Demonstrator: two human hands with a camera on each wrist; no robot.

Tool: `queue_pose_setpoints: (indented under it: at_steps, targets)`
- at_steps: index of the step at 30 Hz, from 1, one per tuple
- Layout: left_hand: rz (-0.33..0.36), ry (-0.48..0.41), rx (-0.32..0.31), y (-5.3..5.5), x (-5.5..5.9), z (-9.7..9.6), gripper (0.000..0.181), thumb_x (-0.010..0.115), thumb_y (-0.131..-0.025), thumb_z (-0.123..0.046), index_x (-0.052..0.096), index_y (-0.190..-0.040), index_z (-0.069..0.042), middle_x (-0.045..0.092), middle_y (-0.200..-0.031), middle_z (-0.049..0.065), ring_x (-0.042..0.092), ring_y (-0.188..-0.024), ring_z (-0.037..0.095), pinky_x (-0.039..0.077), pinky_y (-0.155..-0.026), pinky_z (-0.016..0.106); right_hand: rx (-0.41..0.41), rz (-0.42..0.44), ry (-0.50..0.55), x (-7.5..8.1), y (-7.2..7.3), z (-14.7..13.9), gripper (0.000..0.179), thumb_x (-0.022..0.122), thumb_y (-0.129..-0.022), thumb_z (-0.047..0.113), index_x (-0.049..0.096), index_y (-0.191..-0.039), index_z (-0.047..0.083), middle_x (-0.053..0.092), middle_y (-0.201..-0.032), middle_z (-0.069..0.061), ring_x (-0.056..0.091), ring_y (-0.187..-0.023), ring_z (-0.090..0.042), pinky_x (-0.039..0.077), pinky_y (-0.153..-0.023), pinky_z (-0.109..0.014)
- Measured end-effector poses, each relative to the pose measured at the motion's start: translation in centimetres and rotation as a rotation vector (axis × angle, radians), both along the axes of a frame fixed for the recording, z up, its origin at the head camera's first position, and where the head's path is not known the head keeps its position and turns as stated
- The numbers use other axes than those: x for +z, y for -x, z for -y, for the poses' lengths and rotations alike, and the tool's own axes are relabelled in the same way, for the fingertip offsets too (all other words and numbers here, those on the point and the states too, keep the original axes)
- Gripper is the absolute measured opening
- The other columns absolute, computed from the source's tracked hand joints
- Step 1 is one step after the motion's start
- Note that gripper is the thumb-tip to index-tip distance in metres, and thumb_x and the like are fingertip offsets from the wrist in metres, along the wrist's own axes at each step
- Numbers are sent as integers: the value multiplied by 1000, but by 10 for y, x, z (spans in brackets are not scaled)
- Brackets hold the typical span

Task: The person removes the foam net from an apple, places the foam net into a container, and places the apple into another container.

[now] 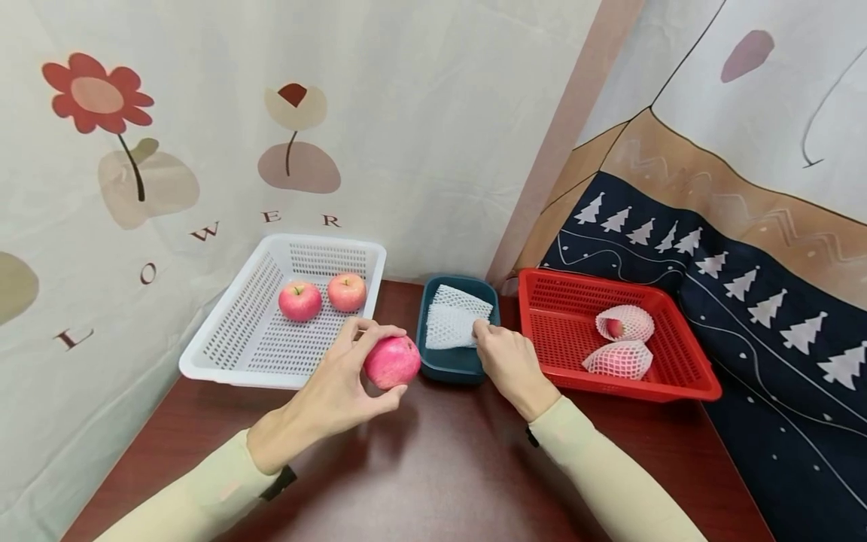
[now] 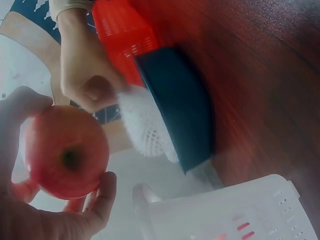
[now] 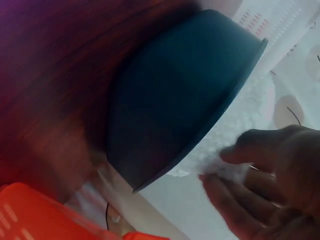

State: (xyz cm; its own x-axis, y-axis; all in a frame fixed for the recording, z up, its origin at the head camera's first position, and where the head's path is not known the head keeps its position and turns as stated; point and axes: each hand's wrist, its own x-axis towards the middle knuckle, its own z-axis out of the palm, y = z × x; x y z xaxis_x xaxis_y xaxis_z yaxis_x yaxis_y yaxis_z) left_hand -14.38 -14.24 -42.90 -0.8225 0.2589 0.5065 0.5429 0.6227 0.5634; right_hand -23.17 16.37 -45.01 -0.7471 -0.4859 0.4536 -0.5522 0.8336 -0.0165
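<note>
Apple (image 1: 392, 362) in left grip (image 1: 339, 385), fingers curled round it, near the blue tray (image 1: 448, 364) from where I stand; right grip (image 1: 508, 363) pinches a foam net (image 1: 450, 326) there. Best hold apple steady, tease one layer loose, lift clear of rim.

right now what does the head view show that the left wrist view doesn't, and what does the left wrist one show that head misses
Only head: two netted apples, the flower prints and the letters.

Only left wrist: the dimple of the held apple face-on, and the outer wall of the white basket with reddish colour in its slots.

Both: the left hand holding its apple, the right hand at the nets, the tray and both baskets, white and red.
</note>
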Motion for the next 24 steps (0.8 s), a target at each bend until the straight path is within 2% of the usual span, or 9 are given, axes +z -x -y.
queue_pose_setpoints:
  at_steps: [5, 10, 12, 14, 18, 20, 24]
  targets:
    - [-21, 7, 6, 0, 1, 2, 80, 104, -79, -31, 71, -152, -29, 61, -140, 6, 62, -126, 19, 69, -90, 37, -4, 180, -31, 3, 0, 2, 17, 80, -103, -4, 83, -113, 8, 88, -108, -13, 84, -84, -30, 71, -67, -47]
    - [-41, 4, 8, 0, 1, 4, 81, 104, -79, -29, 72, -153, -28, 61, -139, 7, 61, -126, 19, 68, -89, 36, 35, 333, -46, 7, 1, 3, 22, 74, -103, -6, 89, -115, 6, 88, -115, -15, 86, -97, -30, 74, -80, -47]
    - [-45, 3, 8, 0, 1, 5, 81, 104, -79, -28, 72, -154, -28, 61, -139, 7, 62, -125, 19, 68, -88, 36, 57, 361, -65, 7, 1, 2, 19, 72, -106, -1, 89, -110, 7, 88, -110, -13, 85, -95, -27, 74, -81, -44]
    - [-47, 3, 9, 0, 1, 5, 81, 104, -79, -28, 72, -154, -28, 61, -138, 7, 62, -125, 19, 68, -88, 36, 72, 369, -87, 6, 0, 2, 19, 70, -109, 6, 86, -99, 9, 84, -96, -9, 80, -85, -24, 71, -76, -41]
    - [-44, 3, 11, 0, 2, 5, 81, 104, -79, -28, 72, -154, -28, 61, -138, 6, 64, -122, 19, 68, -89, 36, 80, 380, -101, 4, -1, 2, 36, 63, -114, 18, 69, -79, 20, 62, -71, 3, 63, -67, -14, 57, -65, -35]
    - [-39, 0, 12, 0, 2, 5, 83, 104, -79, -28, 71, -155, -28, 60, -139, 6, 64, -121, 19, 68, -88, 36, 88, 380, -93, 4, -1, 2, 40, 61, -114, 20, 62, -75, 23, 56, -69, 6, 59, -65, -12, 55, -65, -34]
    - [-29, -11, 14, -1, 2, 5, 85, 104, -79, -28, 68, -155, -24, 61, -139, 6, 65, -119, 16, 68, -86, 35, 115, 366, -87, 3, -2, 2, 43, 57, -115, 21, 55, -72, 24, 53, -67, 6, 58, -63, -13, 55, -65, -35]
